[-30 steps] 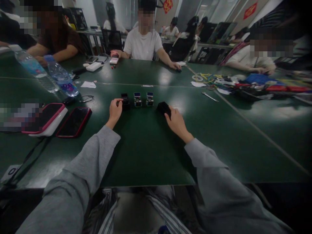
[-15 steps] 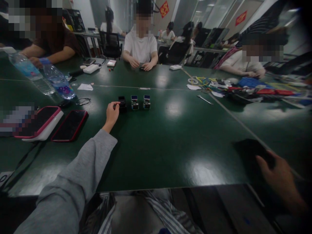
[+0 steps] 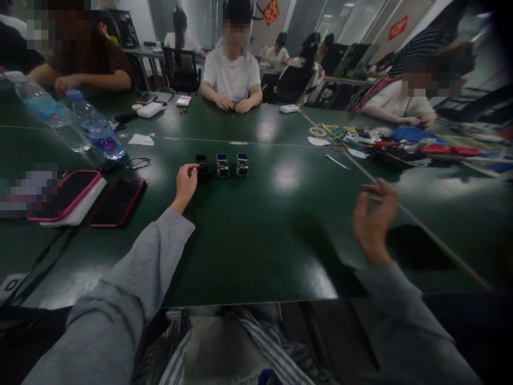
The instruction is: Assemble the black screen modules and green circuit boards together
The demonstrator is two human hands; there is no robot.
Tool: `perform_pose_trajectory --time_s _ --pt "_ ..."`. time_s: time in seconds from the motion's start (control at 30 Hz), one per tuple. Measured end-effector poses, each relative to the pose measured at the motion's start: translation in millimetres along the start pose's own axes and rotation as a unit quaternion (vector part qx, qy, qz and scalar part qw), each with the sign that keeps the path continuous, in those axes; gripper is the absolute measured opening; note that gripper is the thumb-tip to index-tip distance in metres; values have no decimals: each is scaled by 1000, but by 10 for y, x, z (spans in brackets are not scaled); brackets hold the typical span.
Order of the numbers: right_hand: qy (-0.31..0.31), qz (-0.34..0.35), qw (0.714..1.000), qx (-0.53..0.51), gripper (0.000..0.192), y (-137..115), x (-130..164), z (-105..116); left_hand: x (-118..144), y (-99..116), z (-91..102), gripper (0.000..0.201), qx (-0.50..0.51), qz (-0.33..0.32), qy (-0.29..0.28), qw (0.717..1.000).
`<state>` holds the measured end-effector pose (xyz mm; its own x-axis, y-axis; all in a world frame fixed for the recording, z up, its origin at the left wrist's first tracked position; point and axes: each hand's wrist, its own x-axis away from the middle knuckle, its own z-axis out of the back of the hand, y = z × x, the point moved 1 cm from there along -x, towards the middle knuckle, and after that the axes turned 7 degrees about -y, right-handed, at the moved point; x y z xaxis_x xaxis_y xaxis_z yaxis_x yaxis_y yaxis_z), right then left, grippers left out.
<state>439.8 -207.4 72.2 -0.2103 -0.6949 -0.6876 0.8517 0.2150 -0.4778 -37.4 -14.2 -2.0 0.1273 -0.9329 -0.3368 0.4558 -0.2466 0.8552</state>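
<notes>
Three small box-like devices stand in a row on the green table. The left one is a black device point(image 3: 202, 170); the middle device point(image 3: 222, 166) and the right device point(image 3: 242, 165) have dark, pale-edged screens tilted up. My left hand point(image 3: 186, 184) is closed at the black device's left side, index fingertip on its edge; the thumb side is hard to make out. My right hand point(image 3: 374, 222) is raised over the right part of the table, empty, fingers bent but apart. Beside its wrist lies a dark flat object point(image 3: 419, 247), its kind unclear.
Two phones, a pink-edged one point(image 3: 66, 195) and a red-edged one point(image 3: 118, 202), lie at left, below two water bottles point(image 3: 96, 128). A wrench point(image 3: 336, 162) lies near a heap of cables point(image 3: 401, 141) at right. Other people sit around the table point(image 3: 260, 224).
My right hand has left the dark flat object and moved up and to the left, now empty. My left hand stays at the black device, and the three devices keep their places.
</notes>
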Motion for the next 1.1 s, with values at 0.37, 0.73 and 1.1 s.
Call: perform_pose_trajectory --time_s 0.37,0.73,1.1 --pt "-333 185 924 42 64 -1107 -95 -2115 35 61 27 19 -3 10 -5 1000" --pt "-276 128 952 28 41 -1095 -182 -2072 21 66 15 16 17 18 -2 1000" --pt "-206 92 974 -4 43 -948 -233 -2124 38 134 21 17 33 25 -7 999"
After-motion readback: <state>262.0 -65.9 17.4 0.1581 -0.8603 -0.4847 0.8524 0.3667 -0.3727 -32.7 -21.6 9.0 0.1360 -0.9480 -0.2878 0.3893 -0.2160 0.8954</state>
